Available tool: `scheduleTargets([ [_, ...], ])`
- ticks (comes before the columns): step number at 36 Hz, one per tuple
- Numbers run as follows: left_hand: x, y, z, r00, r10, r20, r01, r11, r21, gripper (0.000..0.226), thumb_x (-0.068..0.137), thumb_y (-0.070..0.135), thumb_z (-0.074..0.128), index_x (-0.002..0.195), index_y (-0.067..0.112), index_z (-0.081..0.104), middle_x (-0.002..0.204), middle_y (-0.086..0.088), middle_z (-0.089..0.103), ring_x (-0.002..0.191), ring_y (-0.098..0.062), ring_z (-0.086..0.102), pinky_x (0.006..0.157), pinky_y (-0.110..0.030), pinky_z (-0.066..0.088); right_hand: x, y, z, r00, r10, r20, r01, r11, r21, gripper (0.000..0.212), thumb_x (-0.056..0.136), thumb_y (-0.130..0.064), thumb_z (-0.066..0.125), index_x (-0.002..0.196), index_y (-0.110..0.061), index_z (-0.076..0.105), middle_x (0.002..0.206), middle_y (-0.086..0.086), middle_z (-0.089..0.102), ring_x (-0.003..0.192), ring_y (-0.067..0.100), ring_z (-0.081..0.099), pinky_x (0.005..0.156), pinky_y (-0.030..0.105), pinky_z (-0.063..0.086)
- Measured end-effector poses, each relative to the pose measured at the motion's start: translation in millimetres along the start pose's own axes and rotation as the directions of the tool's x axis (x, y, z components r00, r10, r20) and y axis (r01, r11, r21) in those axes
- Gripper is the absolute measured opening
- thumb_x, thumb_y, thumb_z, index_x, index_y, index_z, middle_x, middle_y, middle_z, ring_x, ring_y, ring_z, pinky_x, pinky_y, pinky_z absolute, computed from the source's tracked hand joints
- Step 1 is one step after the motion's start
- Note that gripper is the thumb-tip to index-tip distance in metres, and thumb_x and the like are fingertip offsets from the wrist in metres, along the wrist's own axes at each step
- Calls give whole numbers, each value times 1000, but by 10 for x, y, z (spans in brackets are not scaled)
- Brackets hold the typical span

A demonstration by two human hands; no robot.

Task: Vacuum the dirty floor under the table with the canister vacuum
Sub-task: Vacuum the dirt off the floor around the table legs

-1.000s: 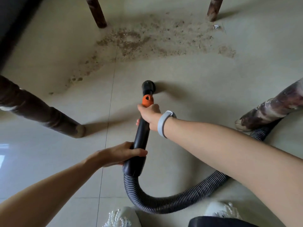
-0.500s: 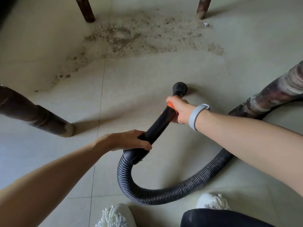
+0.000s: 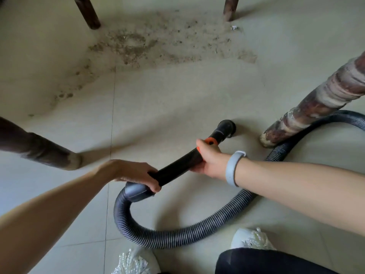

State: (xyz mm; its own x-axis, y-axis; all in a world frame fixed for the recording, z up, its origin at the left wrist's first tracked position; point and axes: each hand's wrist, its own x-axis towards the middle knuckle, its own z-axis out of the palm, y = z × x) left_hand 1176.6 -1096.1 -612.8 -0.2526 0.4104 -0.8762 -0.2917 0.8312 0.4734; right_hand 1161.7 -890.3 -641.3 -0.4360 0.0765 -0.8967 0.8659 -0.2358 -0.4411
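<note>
Beside the right table leg (image 3: 316, 107), the black wand (image 3: 183, 165), gripped by left hand (image 3: 136, 172) and right hand (image 3: 212, 161), has swung rightward, nozzle (image 3: 226, 128) down.

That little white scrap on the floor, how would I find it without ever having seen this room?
Start at the dirt patch spread across the tiled floor between the two far table legs. Go to the far right leg; the white scrap lies just beside its foot. It is the only bright white fleck among brown crumbs.
</note>
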Motion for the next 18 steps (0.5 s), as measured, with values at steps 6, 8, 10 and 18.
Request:
scheduleTargets([
  [6,64,103,73,975,114,-192,-113,993,13,19,87,39,65,90,20,62,84,3,72,85,-15,69,85,-31,54,48,-254,55,996,-88,3,88,995,-56,20,94,-34,54,85,-19,43,111,10,56,86,30,62,51,38,53],
  [8,88,122,110,958,138,-253,-136,990,23,23,89,41,62,89,17,62,88,-1,72,88,-19,68,88,-35,53,79,-330,86,990,-141,-12,139,986,-93,20,94,-34,53,82,-20,44,104,8,54,92,30,60,54,37,53],
  [10,129,166,122,934,157,-320,-154,987,36,29,86,49,62,84,20,61,89,-3,72,89,-21,68,89,-38,53,106,-432,104,982,-186,-37,180,977,-114,21,94,-35,53,81,-20,45,96,4,53,95,28,57,54,35,51],
  [18,255,569,137,849,250,-466,-333,937,-105,32,86,42,68,104,18,58,90,2,63,83,-14,60,82,-29,50,176,-950,-100,952,-263,-157,267,964,6,24,93,-28,54,76,-14,44,81,3,47,96,31,61,89,45,53],
])
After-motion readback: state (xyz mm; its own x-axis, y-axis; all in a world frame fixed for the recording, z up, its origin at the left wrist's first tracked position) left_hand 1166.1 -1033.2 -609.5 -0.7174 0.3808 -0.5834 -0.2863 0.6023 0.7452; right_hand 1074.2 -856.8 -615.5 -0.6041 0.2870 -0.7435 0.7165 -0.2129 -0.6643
